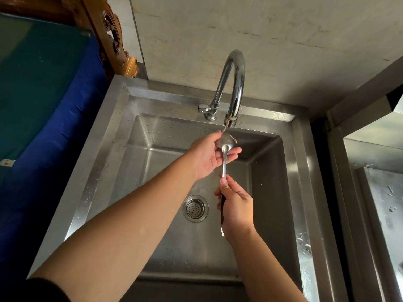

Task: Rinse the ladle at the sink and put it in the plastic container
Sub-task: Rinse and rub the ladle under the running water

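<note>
Sink (305,192): steel basin, holding only its strainer drain (195,208) on the near floor.
Right hand (236,209): fist closed round the ladle's handle, above the basin.
Ladle (225,162): bowl far, under the spout.
Left hand (207,156): fingers spread, cupping the bowl.
Faucet (233,83): arched, at the far rim, trickling.
Left: blue cloth (54,127).

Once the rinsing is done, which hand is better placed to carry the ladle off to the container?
Probably the right hand: its grip is closed around the handle of the shiny steel ladle, while the left hand lies open, only cupping the bowl under the curved chrome tap. No container is in view.
</note>
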{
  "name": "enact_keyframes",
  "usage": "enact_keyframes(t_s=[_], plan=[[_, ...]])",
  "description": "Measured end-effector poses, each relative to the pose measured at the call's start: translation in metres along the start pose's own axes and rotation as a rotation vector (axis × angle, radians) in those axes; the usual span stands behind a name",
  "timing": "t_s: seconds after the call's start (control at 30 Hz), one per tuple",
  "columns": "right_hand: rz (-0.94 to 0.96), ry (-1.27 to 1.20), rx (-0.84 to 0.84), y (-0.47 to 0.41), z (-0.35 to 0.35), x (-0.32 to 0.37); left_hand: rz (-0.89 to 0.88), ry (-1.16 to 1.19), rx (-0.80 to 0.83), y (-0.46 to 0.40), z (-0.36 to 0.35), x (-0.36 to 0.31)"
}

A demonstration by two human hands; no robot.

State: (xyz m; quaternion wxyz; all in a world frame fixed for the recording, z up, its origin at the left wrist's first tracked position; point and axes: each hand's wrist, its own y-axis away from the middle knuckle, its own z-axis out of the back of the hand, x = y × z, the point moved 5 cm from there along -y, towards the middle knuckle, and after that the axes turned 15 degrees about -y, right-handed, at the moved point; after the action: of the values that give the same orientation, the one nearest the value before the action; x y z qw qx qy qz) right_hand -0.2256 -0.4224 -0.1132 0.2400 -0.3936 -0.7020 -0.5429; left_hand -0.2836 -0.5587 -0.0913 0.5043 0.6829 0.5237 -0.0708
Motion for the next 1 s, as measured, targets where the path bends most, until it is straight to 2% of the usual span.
enact_keyframes(t_s=[0.13,0.23,0.43,0.57,0.73,0.9,1.0], plan=[[0.013,0.038,-0.017,-0.001,-0.007,0.006,-0.028,-0.002,-0.058,-0.002,0.005,-0.004],[0.016,0.040,-0.039,-0.001,-0.011,0.010,-0.121,-0.055,-0.059,-0.003,0.006,-0.006],[0.022,0.047,-0.060,-0.003,-0.017,0.011,-0.260,-0.263,-0.062,-0.003,0.008,-0.003],[0.009,0.073,-0.072,-0.005,-0.018,0.007,-0.286,-0.310,-0.111,0.003,0.006,-0.004],[0.012,0.064,-0.073,-0.005,-0.011,0.003,-0.304,-0.374,-0.053,0.002,0.010,0.003],[0.054,0.065,-0.066,0.004,-0.009,-0.006,-0.367,-0.386,-0.170,0.005,0.012,0.016],[0.068,0.105,-0.048,0.008,-0.005,-0.008,-0.329,-0.376,-0.223,0.006,0.016,0.026]])
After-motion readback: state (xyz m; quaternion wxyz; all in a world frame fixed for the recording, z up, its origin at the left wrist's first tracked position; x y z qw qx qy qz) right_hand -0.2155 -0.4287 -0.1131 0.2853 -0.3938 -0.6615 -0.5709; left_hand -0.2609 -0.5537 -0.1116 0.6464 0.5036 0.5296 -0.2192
